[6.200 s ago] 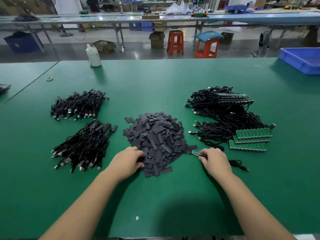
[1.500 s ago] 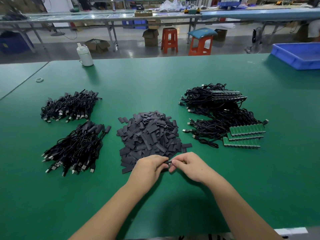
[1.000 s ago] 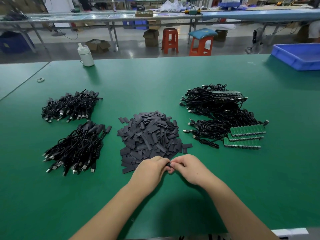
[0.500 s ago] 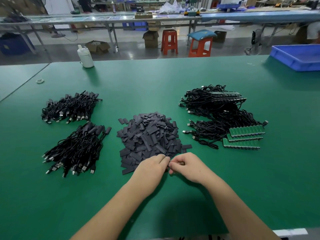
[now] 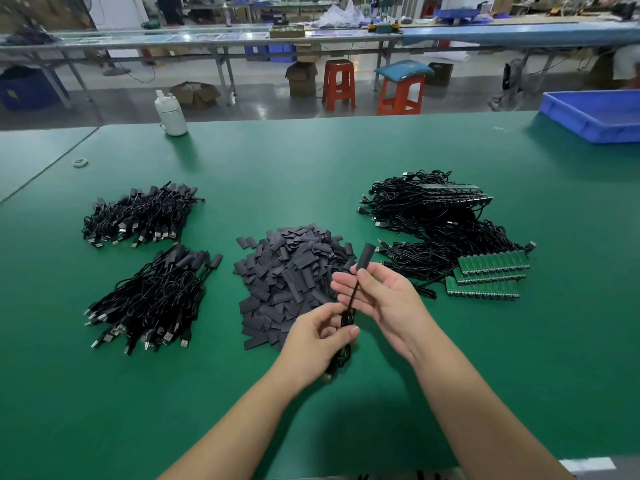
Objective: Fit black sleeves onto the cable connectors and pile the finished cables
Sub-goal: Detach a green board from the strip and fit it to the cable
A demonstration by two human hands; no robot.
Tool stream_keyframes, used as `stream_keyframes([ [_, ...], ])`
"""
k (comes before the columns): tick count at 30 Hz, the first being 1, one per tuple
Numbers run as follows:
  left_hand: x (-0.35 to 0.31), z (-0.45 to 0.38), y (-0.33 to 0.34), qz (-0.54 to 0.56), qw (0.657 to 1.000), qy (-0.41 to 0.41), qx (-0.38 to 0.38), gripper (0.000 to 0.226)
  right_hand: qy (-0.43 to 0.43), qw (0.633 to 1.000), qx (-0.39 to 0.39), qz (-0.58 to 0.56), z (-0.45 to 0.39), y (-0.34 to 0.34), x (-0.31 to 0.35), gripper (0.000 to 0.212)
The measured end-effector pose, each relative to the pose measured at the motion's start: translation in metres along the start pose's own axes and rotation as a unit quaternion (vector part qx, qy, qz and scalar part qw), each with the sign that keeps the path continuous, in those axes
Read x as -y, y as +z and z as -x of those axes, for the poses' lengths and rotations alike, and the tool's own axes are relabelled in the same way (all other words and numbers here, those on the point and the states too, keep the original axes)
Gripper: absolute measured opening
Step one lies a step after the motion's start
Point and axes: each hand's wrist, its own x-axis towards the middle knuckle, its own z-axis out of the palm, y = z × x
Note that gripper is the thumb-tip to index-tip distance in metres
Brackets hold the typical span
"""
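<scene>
Fingers of the right hand point(image 5: 382, 299) pinch a cable point(image 5: 351, 301) just below its sleeved connector point(image 5: 365, 257), which stands upright above the sleeve pile point(image 5: 291, 271), the other fingers loosely spread. Left hand point(image 5: 318, 344) curls thumb and forefinger round the cable's lower, bunched part, apparently coiled. Blue bin point(image 5: 595, 116) sits far right on the green table point(image 5: 311, 161), its contents out of sight.

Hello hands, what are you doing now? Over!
Left hand grips cable. Right hand pinches just below sleeve, fitted on connector end. Nothing blocking finished pile.
</scene>
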Motion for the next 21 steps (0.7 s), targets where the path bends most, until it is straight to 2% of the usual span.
stream_keyframes([
  [3, -0.004, 0.002, -0.006, 0.022, 1.0, -0.011, -0.015, 0.023, -0.019, 0.999, -0.015, 0.044, -0.006, 0.001, -0.007, 0.019],
  [5, -0.009, 0.004, -0.016, -0.005, 1.0, -0.001, -0.024, 0.02, -0.029, 0.99, -0.041, 0.135, -0.009, -0.001, -0.012, 0.024],
  [7, -0.016, 0.003, -0.036, -0.084, 0.994, 0.014, -0.063, 0.019, -0.038, 0.956, -0.057, 0.285, -0.01, -0.009, -0.017, 0.022],
  [9, -0.025, -0.001, -0.067, -0.209, 0.97, 0.025, -0.125, 0.023, -0.046, 0.896, -0.068, 0.437, -0.009, -0.022, -0.024, 0.018],
  [12, -0.038, -0.01, -0.121, -0.331, 0.915, 0.048, -0.224, 0.032, -0.069, 0.767, -0.11, 0.629, -0.007, -0.048, -0.038, 0.025],
  [14, -0.042, -0.015, -0.162, -0.429, 0.855, 0.051, -0.288, 0.035, -0.075, 0.7, -0.134, 0.697, -0.005, -0.065, -0.048, 0.031],
  [15, -0.042, -0.017, -0.182, -0.481, 0.817, 0.045, -0.316, 0.035, -0.071, 0.679, -0.146, 0.716, -0.004, -0.073, -0.053, 0.033],
  [16, -0.04, -0.019, -0.201, -0.522, 0.785, 0.031, -0.333, 0.035, -0.065, 0.668, -0.157, 0.725, -0.002, -0.079, -0.057, 0.036],
  [18, -0.031, -0.022, -0.235, -0.575, 0.745, -0.033, -0.337, 0.035, -0.056, 0.66, -0.167, 0.731, 0.0, -0.087, -0.066, 0.038],
  [20, -0.018, -0.024, -0.255, -0.628, 0.706, -0.123, -0.303, 0.037, -0.058, 0.656, -0.17, 0.733, -0.001, -0.09, -0.071, 0.038],
  [21, -0.012, -0.023, -0.259, -0.661, 0.675, -0.16, -0.285, 0.037, -0.06, 0.66, -0.173, 0.729, -0.001, -0.091, -0.071, 0.037],
])
